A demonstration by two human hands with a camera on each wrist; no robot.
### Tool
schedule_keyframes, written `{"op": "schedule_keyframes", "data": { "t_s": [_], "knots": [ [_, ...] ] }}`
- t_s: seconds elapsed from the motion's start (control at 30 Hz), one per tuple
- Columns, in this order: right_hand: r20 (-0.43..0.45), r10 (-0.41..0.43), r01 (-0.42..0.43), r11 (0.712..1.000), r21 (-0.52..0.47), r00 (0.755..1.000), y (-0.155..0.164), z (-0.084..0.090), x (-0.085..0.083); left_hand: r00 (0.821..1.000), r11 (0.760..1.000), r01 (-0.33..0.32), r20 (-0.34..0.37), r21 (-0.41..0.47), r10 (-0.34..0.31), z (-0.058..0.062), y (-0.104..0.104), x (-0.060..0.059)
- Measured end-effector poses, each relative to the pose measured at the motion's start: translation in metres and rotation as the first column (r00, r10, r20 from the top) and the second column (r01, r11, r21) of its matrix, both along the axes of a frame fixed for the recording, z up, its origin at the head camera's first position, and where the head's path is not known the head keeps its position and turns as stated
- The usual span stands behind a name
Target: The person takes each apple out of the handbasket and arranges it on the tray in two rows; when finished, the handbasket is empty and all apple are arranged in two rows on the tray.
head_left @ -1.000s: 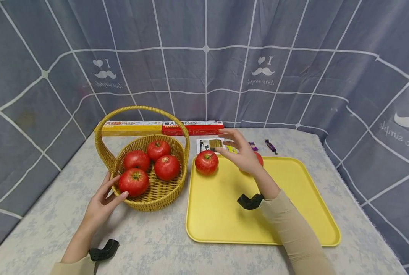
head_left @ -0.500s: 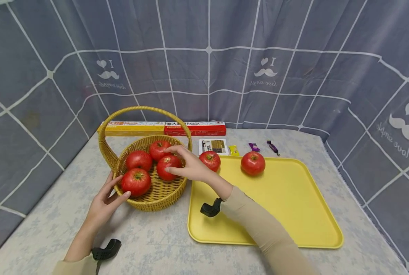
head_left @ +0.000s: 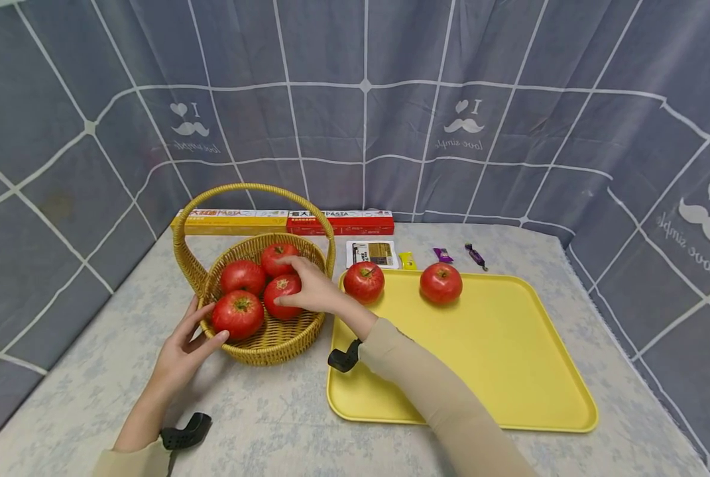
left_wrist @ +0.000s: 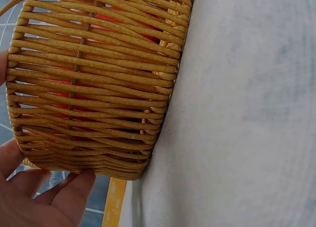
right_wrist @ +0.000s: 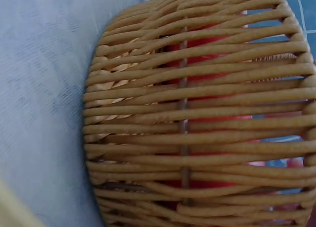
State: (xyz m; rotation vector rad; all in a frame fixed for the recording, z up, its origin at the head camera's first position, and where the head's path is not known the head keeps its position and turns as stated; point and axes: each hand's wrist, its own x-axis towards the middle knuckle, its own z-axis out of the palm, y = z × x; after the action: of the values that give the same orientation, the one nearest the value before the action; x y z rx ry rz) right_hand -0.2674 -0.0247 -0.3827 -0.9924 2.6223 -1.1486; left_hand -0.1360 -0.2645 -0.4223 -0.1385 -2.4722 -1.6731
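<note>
"Holding anything, that right hand?"

"Yes, an apple, thumb and fingers curved round it, inside the basket with three others."

"And the left hand?"

"Thumb and forefinger spread wide, both hooked over the basket's near-left rim beside the nearest apple."

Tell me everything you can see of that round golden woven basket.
The round golden-brown basket looks like wicker, with gaps between strands where red shows. One tall arched handle spans it. It stands upright on the pale cloth with bluish patterns, left of the yellow rectangular tray, holding four round red apples. The left hand holds its near-left rim; the right hand reaches over its right side to one apple.
</note>
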Motion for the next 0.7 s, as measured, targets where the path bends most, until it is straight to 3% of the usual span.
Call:
{"op": "schedule_keyframes", "data": {
  "t_s": [0.2,0.33,0.5,0.7],
  "knots": [
    [-0.024,0.068,-0.060,0.967,0.246,0.997,-0.007,0.003,-0.002,1.000,1.000,0.001,0.010,0.009,-0.001,0.000,0.000,-0.001],
    [-0.041,0.113,-0.094,0.940,0.329,0.993,-0.010,0.003,-0.003,1.000,1.000,-0.002,0.018,0.001,0.002,0.001,0.000,-0.001],
    [-0.077,0.097,-0.065,0.937,0.343,0.992,-0.011,0.000,-0.001,1.000,1.000,-0.002,0.015,-0.004,0.002,0.000,0.000,-0.002],
    [-0.209,0.084,-0.034,0.971,0.235,0.974,-0.002,0.000,0.009,1.000,1.000,-0.007,0.007,-0.011,0.007,-0.001,-0.001,-0.001]
  ]
}}
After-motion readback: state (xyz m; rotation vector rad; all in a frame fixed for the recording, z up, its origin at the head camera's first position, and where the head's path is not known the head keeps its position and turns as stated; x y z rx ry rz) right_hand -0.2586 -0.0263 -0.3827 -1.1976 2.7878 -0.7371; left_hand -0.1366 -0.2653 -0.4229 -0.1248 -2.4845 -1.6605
